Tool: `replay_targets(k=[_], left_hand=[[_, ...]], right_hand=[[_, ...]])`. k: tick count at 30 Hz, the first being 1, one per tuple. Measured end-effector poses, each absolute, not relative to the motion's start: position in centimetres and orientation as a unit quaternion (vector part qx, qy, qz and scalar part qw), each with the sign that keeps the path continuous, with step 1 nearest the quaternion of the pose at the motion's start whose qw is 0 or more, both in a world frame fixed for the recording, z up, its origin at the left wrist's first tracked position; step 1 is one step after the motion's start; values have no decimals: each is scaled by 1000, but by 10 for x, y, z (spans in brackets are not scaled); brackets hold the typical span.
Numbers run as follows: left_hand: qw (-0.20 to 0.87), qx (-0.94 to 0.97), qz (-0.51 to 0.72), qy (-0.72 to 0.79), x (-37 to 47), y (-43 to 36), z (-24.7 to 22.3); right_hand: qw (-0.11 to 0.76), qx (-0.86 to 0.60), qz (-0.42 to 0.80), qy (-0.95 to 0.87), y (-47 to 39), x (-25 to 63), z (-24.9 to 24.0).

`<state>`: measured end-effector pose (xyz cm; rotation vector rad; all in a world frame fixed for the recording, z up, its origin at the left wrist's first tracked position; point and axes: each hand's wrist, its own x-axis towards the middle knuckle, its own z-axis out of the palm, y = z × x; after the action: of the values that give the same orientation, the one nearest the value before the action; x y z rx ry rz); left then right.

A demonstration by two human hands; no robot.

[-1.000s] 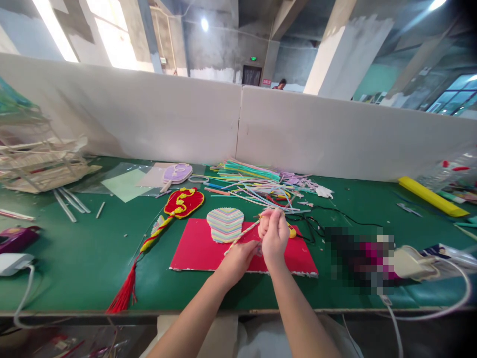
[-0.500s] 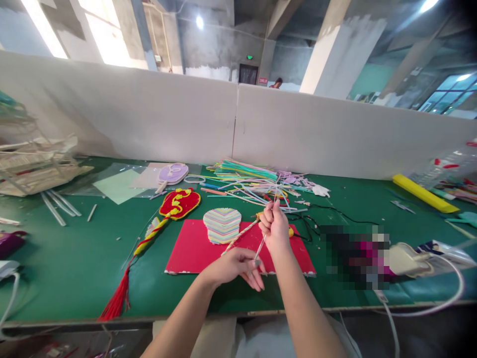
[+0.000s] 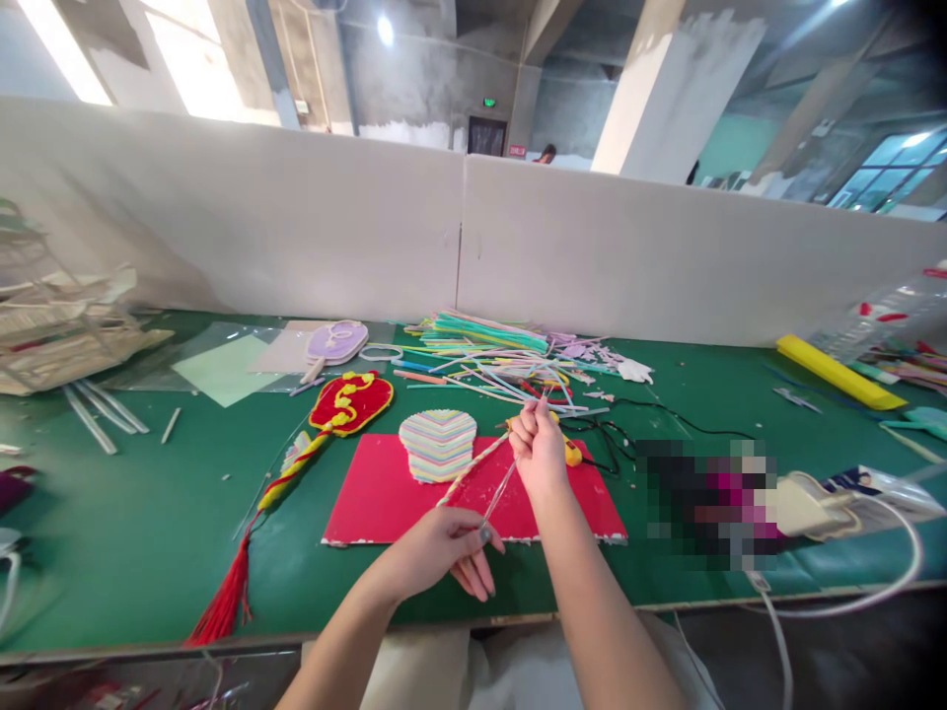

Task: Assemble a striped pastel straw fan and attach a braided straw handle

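Observation:
My left hand [image 3: 451, 552] is near the front edge of a red board [image 3: 362, 493], thumb and finger pinching the lower end of some thin pale strands [image 3: 501, 491]. Above the board's right part, my right hand [image 3: 538, 446] is closed round the upper end of the same strands, which slant between the hands. A striped pastel fan-shaped piece [image 3: 438, 446] lies on the board. Beside it a twisted pale cord or stick [image 3: 474, 468] runs down toward my left hand. A yellow-handled tool [image 3: 572, 452] shows partly behind my right hand.
A red and yellow fan [image 3: 353, 402] with a red tassel [image 3: 226, 592] lies left. Behind are a lilac fan [image 3: 336, 341] and a pile of coloured strips [image 3: 480, 335]. A yellow bar [image 3: 839, 372] and a white cable [image 3: 913, 562] are at right. A partition [image 3: 628, 256] stands behind.
My left hand has moved left and slightly down, away from my right hand. The strands between them now slant more. The view has shifted slightly.

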<state>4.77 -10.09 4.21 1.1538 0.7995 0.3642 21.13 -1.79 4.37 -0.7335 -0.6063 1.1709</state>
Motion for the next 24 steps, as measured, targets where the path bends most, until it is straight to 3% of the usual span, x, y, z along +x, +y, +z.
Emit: replay_targets(k=[4,13,24], left_hand=[[702,530,218,423,51,-101,40],[704,502,288,411,48,-96,37],[712,486,297,410,44,-99,33]], right_hand=[[736,-325,525,-278,-19,212,47],[584,-420,572,-394,-61,196,41],[582,-438,564,-389,-70,192,41]])
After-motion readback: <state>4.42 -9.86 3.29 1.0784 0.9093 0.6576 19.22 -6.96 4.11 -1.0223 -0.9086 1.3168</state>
